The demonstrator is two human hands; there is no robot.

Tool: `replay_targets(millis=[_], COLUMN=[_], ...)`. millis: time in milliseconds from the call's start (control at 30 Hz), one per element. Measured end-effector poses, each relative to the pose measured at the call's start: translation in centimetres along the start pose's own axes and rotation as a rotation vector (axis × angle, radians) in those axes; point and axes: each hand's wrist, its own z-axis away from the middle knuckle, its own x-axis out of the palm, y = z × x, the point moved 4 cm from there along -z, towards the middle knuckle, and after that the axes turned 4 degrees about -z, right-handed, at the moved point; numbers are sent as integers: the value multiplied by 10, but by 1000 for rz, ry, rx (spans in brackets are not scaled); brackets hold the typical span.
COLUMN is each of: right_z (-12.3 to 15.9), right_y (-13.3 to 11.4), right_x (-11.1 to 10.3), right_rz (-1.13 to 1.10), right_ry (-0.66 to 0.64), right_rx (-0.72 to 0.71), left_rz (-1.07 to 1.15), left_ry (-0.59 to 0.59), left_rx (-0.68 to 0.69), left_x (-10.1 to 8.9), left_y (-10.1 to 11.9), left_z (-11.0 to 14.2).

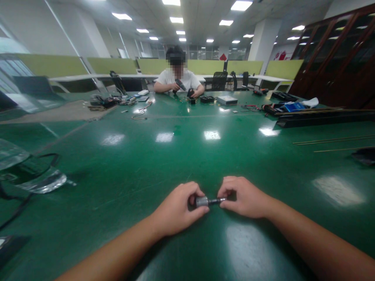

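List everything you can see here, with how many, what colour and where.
metal part: 1, silver and dark, between the near hands
table: 1, green, under the work
clear plastic item: 1, transparent, near left
rods: several, brass-coloured, right
black tray: 1, black, far right
blue item: 1, blue, behind tray
box: 1, pale grey, far side
cable: count unclear, pale, far left
other small parts: many, mixed, far side, blurred
person: 1, white top, across
chairs: several, black, background
partitions: several, yellow-green, background
cabinet: 1, red-brown, back right
lights: many, white, ceiling
left hand: 1, bare, near centre
right hand: 1, bare, beside it
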Motion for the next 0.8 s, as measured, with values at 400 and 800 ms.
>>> replay_targets(millis=[400,800], right_z=[1,1], right_y=[9,17], right_x=[-4,-15], right_rz=[6,3], right_ry=[-42,-66], right_rx=[32,64], left_rz=[6,4], left_ry=[2,9], left_rx=[-1,2], left_x=[-1,1], left_y=[0,-2], left_z=[1,3])
